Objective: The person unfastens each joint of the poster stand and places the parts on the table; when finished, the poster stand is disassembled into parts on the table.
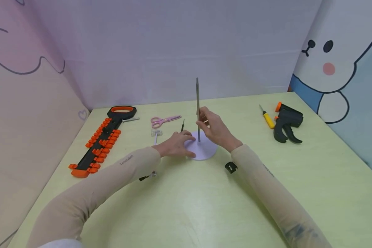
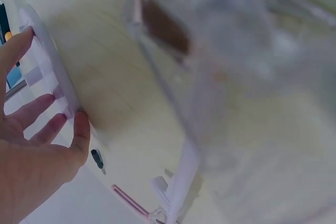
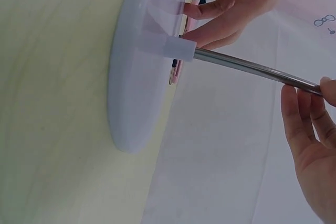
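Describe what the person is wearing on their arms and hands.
Both arms are covered by snug, beige long sleeves reaching the wrists. The left sleeve carries small dark lettering near the forearm, the right sleeve a faint line of print. A small black device sits at the right wrist. The left hand and right hand are bare, with no gloves or rings visible.

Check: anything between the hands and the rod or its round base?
Nothing visible. The right hand already pinches the metal rod, which stands upright in the white base; the left hand rests on the base's left edge.
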{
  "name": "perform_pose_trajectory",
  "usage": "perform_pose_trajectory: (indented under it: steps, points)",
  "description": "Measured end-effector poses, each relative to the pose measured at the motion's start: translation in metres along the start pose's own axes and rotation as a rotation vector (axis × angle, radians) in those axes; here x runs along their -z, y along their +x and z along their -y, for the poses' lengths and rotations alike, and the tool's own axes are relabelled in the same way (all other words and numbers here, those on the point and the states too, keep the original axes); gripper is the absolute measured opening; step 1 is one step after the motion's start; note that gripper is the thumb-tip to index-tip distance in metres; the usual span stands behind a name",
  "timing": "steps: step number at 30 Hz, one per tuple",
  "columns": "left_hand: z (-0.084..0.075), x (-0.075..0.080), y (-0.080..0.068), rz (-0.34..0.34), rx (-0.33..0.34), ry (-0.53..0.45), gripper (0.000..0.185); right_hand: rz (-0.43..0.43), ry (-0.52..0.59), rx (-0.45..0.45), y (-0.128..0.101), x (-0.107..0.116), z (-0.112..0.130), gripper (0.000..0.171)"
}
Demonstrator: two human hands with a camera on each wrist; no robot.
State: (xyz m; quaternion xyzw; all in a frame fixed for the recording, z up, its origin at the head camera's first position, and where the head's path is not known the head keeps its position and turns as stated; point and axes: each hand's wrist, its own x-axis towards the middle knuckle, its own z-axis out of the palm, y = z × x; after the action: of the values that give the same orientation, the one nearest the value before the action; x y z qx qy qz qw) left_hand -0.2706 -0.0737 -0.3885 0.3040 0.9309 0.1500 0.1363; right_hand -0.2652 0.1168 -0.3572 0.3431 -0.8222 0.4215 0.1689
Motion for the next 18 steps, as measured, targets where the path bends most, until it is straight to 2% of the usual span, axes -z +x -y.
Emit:
perform_pose_trajectory:
  steps: [6,18]
  points:
    - [-0.002,0.0,0.002,-0.006,0.015,-0.044,0.065,-0.028,0.016,-0.024,-0.002,0.001,0.001,0.021]
    - [-0.014,0.004,0.001,-0.032,0.115,-0.163,0.064,-0.048,0.05,-0.071,-0.001,0.002,0.002,0.015]
